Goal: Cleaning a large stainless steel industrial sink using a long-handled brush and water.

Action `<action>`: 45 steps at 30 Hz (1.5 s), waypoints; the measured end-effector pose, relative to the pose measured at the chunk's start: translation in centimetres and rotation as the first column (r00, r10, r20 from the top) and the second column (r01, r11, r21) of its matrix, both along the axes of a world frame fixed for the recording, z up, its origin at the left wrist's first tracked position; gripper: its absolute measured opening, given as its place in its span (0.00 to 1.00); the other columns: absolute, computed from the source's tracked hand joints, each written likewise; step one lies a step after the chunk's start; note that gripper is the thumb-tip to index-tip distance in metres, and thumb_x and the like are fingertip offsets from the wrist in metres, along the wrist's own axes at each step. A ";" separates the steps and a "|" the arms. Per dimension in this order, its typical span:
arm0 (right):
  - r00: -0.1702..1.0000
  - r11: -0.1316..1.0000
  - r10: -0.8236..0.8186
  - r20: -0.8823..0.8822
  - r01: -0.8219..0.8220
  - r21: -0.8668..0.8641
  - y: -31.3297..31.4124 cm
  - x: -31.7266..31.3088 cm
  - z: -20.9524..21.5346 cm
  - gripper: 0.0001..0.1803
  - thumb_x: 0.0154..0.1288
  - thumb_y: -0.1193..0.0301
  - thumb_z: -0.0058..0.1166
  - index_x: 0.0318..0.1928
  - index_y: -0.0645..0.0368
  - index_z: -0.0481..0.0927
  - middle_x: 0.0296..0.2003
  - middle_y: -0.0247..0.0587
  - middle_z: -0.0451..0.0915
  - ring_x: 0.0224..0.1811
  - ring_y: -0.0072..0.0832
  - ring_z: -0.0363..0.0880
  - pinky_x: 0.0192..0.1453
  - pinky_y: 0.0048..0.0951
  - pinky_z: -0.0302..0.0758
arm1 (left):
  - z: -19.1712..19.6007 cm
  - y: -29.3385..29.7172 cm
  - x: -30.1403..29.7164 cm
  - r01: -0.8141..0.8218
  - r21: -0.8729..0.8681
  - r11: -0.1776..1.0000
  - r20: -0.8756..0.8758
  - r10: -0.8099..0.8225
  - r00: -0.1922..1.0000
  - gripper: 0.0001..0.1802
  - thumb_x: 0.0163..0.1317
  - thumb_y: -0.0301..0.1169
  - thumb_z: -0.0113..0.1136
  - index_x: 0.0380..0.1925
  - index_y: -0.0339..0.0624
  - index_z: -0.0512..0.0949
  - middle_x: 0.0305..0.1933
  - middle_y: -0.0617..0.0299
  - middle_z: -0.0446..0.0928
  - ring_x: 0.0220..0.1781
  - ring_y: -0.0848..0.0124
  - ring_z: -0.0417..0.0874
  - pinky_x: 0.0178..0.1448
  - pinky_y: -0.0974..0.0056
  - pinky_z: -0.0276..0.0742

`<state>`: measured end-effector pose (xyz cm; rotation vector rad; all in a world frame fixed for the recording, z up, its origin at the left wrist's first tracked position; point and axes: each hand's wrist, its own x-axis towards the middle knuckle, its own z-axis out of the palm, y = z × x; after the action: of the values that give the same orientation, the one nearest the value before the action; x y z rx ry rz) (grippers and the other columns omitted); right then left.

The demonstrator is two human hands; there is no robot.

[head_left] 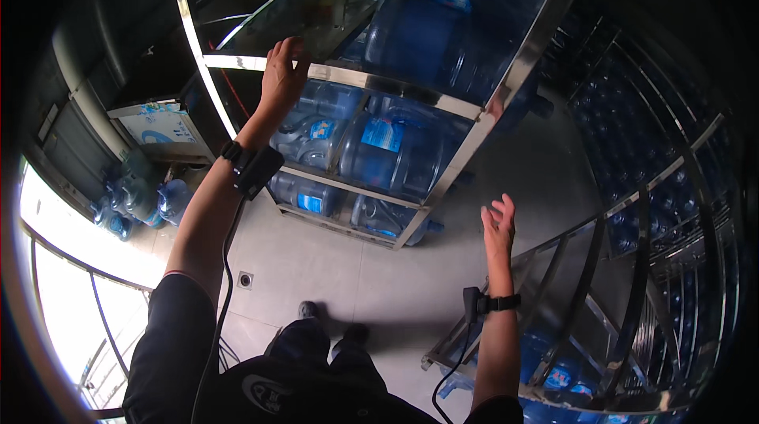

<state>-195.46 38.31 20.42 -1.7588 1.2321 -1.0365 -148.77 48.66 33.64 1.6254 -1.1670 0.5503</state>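
My left hand [284, 74] reaches out across the upper crossbar [379, 80] of a shiny metal rack. Its fingers are loosely bent and a little apart, with nothing seen in them; whether it touches the bar, I cannot tell. Large blue water-cooler bottles lie on their sides in this rack, among them a labelled bottle [387, 143] on the middle tier and a bigger-looking bottle [423, 40] above the crossbar. Lower and to the right, my right hand [498, 226] hangs in the air, empty, fingers spread, beside the rack's right post [462, 159].
Another metal rack [585, 297] with bottles curves along the right. Several upright bottles [138, 198] stand on the floor at the left, by a metal cabinet [162, 127]. A small drain [245, 280] is set in the pale tiled floor [316, 258]. Cables hang from both wrists.
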 end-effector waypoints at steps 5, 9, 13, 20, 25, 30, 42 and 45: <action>1.000 0.998 0.000 -0.015 -0.001 -0.055 -7.5 6.3 -0.5 0.41 0.61 0.66 0.62 0.70 0.59 0.54 0.63 0.52 0.63 0.61 0.41 0.67 0.59 0.38 0.72 | -0.8 -6.6 3.1 -0.177 0.054 0.983 0.244 0.159 0.957 0.14 0.61 0.35 0.58 0.45 0.43 0.75 0.45 0.53 0.76 0.52 0.50 0.74 0.53 0.51 0.72; 0.981 0.894 -0.130 -0.147 0.052 -0.446 -11.1 9.5 -2.1 0.36 0.62 0.68 0.62 0.65 0.66 0.58 0.59 0.54 0.65 0.64 0.38 0.66 0.56 0.30 0.73 | -1.2 -7.8 1.2 -0.165 0.013 0.986 0.209 0.159 0.965 0.10 0.62 0.37 0.55 0.38 0.45 0.78 0.35 0.58 0.78 0.41 0.56 0.79 0.44 0.55 0.75; 0.969 0.953 -0.137 0.208 0.186 -0.241 -8.6 13.7 -2.5 0.37 0.64 0.72 0.58 0.66 0.68 0.51 0.45 0.43 0.71 0.46 0.30 0.72 0.54 0.31 0.71 | -0.6 -6.8 1.1 -0.127 0.013 0.992 0.262 0.119 0.958 0.07 0.60 0.32 0.54 0.35 0.44 0.78 0.32 0.57 0.78 0.36 0.56 0.79 0.40 0.56 0.75; 0.889 0.900 -0.232 0.395 0.350 -0.259 -8.6 16.0 -3.8 0.31 0.68 0.74 0.52 0.64 0.69 0.52 0.28 0.33 0.69 0.32 0.23 0.69 0.43 0.26 0.71 | -0.6 -7.1 1.8 -0.138 -0.001 0.990 0.209 0.135 0.969 0.06 0.61 0.31 0.53 0.34 0.44 0.77 0.31 0.59 0.78 0.36 0.57 0.79 0.39 0.57 0.75; 0.857 0.856 -0.323 0.401 0.445 -0.262 -8.4 16.6 -3.5 0.30 0.68 0.72 0.53 0.63 0.71 0.54 0.27 0.35 0.71 0.31 0.25 0.71 0.41 0.29 0.72 | -1.1 -7.7 1.8 -0.161 -0.017 0.987 0.222 0.160 0.962 0.07 0.63 0.34 0.51 0.32 0.45 0.75 0.30 0.58 0.76 0.37 0.57 0.79 0.37 0.54 0.74; 0.873 0.836 -0.387 0.298 0.468 -0.286 -8.1 16.3 -3.5 0.30 0.69 0.68 0.53 0.62 0.72 0.55 0.31 0.42 0.76 0.34 0.28 0.75 0.44 0.30 0.73 | -1.2 -7.3 1.9 -0.103 0.007 0.995 0.227 0.099 0.969 0.07 0.63 0.33 0.50 0.34 0.44 0.76 0.31 0.56 0.77 0.36 0.56 0.79 0.39 0.56 0.75; 0.871 0.847 -0.491 0.015 0.481 -0.229 -1.0 13.1 -5.8 0.46 0.65 0.61 0.57 0.73 0.65 0.46 0.66 0.59 0.58 0.67 0.46 0.62 0.68 0.42 0.63 | -4.0 -9.8 2.1 0.042 -0.098 0.994 0.240 -0.018 0.971 0.07 0.62 0.37 0.55 0.30 0.48 0.77 0.27 0.64 0.77 0.35 0.61 0.79 0.37 0.58 0.76; 0.896 0.874 -0.445 -0.009 0.432 -0.221 9.0 9.7 -13.3 0.45 0.64 0.61 0.57 0.74 0.60 0.46 0.68 0.58 0.57 0.68 0.48 0.63 0.70 0.44 0.63 | -4.9 -10.4 1.8 0.078 -0.105 0.991 0.229 -0.053 0.972 0.09 0.62 0.39 0.56 0.29 0.48 0.77 0.29 0.64 0.77 0.38 0.62 0.79 0.40 0.58 0.76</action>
<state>-185.75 47.35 7.12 -1.7140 1.6615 -1.4304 -146.92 38.29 28.74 1.4492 -1.3264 0.7607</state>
